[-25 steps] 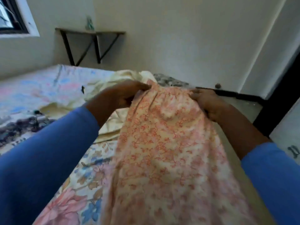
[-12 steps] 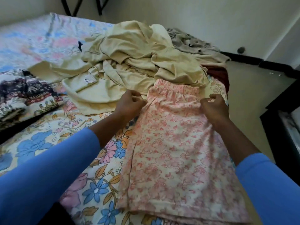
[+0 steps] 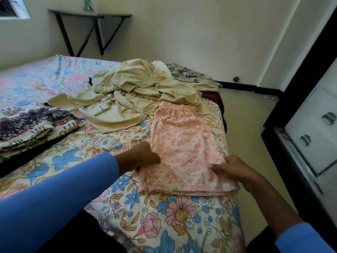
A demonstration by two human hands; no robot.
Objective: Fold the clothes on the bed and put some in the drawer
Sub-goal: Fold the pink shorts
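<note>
As left hand (image 3: 145,157) and right hand (image 3: 230,168) grip pink shorts (image 3: 182,141), left fingertips hidden underneath.

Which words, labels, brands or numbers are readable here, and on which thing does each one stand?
No text is readable here.
White tag on the beige garment: dark print, too small and blurred to read.
Green item on the wall shelf: blurred, no legible sign.
</note>
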